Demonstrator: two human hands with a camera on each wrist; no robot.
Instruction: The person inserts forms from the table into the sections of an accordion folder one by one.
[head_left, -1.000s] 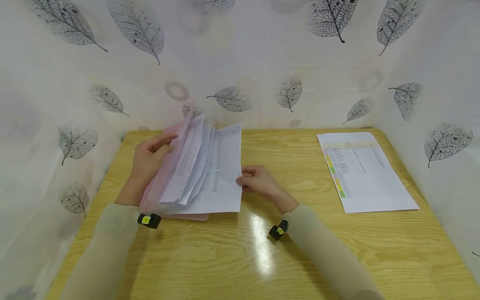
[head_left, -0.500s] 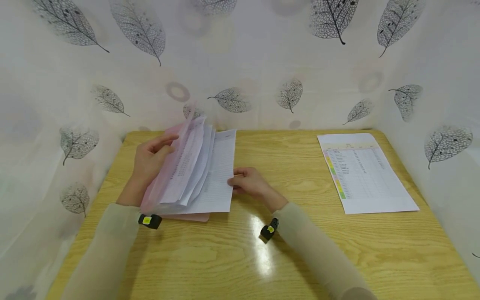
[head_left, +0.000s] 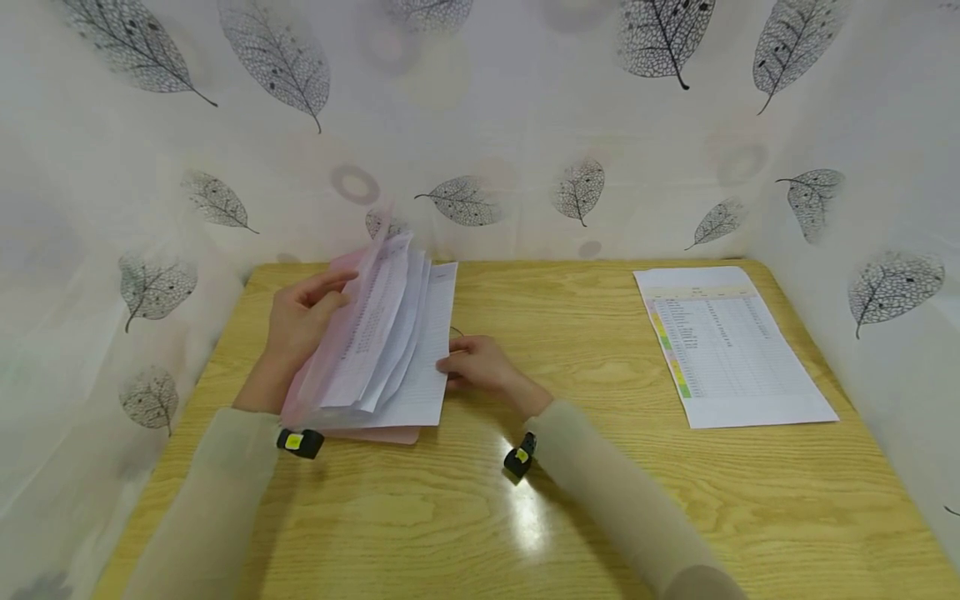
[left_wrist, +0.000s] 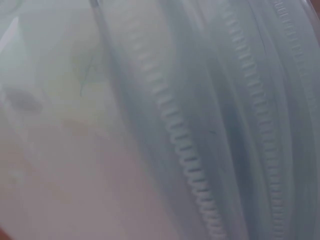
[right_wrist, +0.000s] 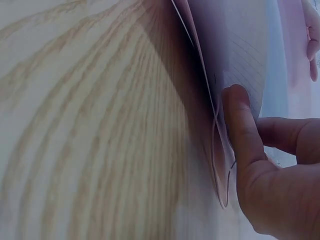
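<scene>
On the wooden table (head_left: 585, 500), to the left of its middle, a pink folder (head_left: 333, 358) is lying with its translucent front cover lifted and a fan of printed sheets (head_left: 390, 342) standing up out of it. The left hand (head_left: 296, 321) is propping that cover from behind, its fingers nearly straight and only loosely bent against the plastic, gripping nothing. The right hand (head_left: 480, 367) is resting at the folder's right edge, thumb and fingers curled and pinching the outermost sheet (head_left: 427, 367); the right wrist view is showing the thumb (right_wrist: 240, 125) pressing on the paper just above the tabletop. The left wrist view is showing only blurred plastic and paper, too close to read.

Well to the right of the folder, a separate printed sheet (head_left: 727, 342) with a coloured strip down its left margin is lying flat near the table's far right corner, apart from both hands. Between the folder and that sheet bare wood is lying open, and more bare wood is stretching from the folder toward the near edge. A leaf-patterned curtain (head_left: 525, 125) is closing in the table at the back and on both sides, close behind the folder's raised cover. The sheets inside the folder are sitting loosely splayed, not squared
</scene>
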